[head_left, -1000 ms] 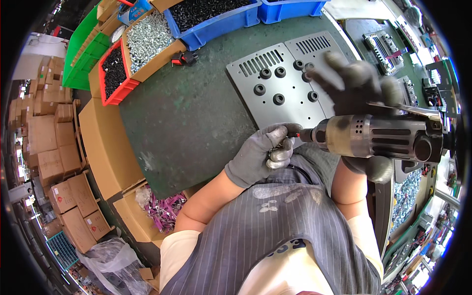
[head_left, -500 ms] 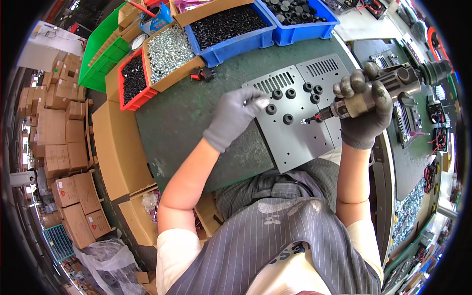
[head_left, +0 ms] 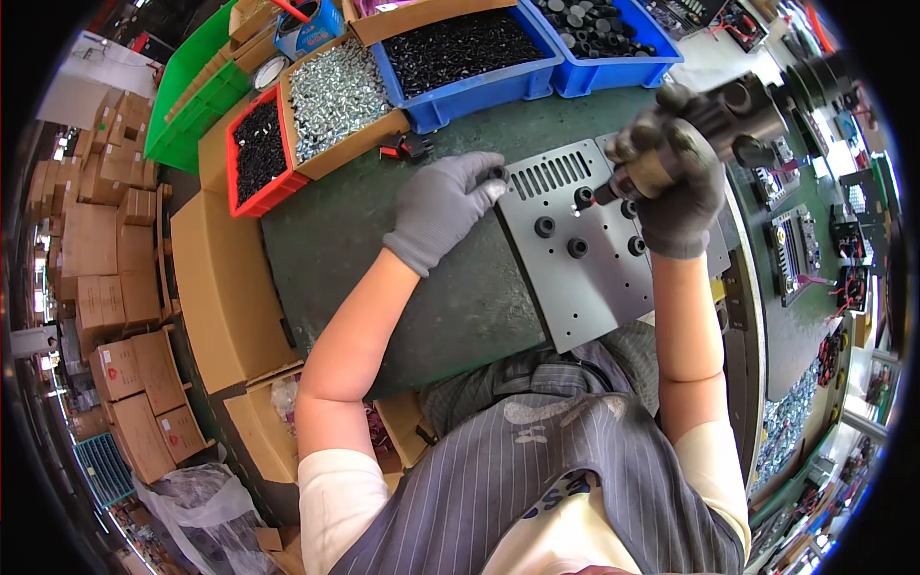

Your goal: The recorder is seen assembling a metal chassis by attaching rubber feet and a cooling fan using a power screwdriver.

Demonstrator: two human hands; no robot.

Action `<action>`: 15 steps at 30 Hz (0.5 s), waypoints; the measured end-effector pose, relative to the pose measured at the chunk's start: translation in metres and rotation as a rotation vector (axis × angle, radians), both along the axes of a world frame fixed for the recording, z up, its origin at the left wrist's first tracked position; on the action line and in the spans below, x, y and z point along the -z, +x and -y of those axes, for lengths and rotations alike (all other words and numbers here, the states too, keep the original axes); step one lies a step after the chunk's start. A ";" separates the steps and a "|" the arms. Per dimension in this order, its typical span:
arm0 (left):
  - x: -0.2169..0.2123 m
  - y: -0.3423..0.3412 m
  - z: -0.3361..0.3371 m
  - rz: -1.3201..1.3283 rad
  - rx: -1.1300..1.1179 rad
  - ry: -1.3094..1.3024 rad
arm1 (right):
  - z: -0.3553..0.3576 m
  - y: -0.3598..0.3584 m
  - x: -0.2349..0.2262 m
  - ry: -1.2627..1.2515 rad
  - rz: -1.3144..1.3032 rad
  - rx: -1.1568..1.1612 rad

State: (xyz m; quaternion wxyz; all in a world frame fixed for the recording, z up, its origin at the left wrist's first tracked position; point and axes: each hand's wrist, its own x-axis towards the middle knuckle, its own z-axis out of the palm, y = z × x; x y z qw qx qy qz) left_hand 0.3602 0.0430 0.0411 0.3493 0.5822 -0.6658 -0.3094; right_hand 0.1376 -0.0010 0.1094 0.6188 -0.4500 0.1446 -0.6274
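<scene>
A broad, dark green worktop (head_left: pixel 402 331) spreads before the person, and on its right part lies a flat, grey metal plate (head_left: pixel 594 287) with a row of slots along its far end and small round holes. Beyond it stand two blue plastic bins, the left one (head_left: pixel 479 93) filled with small black pieces, the right one (head_left: pixel 618 73) with round black ones. An open brown cardboard box (head_left: pixel 369 136) of silver fasteners sits left of these, then a red plastic bin (head_left: pixel 276 196) of black bits. The person's gloved right hand (head_left: pixel 678 182) is wrapped around a dark, cylindrical power screwdriver (head_left: pixel 743 110), held above the plate with its tip aimed down-left. The gloved left hand (head_left: pixel 448 206) pinches a small, dark round piece (head_left: pixel 498 174) at the plate's upper left edge — whether it rests on the metal cannot be told. Several thick, black rings (head_left: pixel 577 247) sit spread over the plate; one is right beside the tip, where a tiny silver screw (head_left: pixel 576 209) shows.
</scene>
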 end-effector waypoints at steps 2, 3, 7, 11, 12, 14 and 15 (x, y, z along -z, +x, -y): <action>0.003 -0.001 -0.006 0.108 -0.008 0.062 | 0.007 0.017 0.001 0.032 -0.051 0.044; 0.004 -0.003 -0.008 0.084 0.014 0.055 | 0.012 0.026 0.001 0.031 -0.088 0.026; 0.006 -0.012 -0.009 0.142 -0.005 0.005 | 0.020 0.056 0.003 0.011 -0.252 -0.016; 0.011 -0.010 -0.008 0.295 -0.008 0.026 | 0.020 0.085 0.009 0.067 -0.384 -0.050; 0.013 -0.009 -0.007 0.354 -0.011 0.056 | 0.021 0.086 0.010 0.062 -0.406 -0.103; 0.016 -0.008 -0.006 0.355 0.001 0.007 | 0.023 0.090 0.011 0.067 -0.446 -0.122; 0.017 -0.008 -0.006 0.407 -0.001 -0.023 | 0.024 0.089 0.012 0.030 -0.475 -0.163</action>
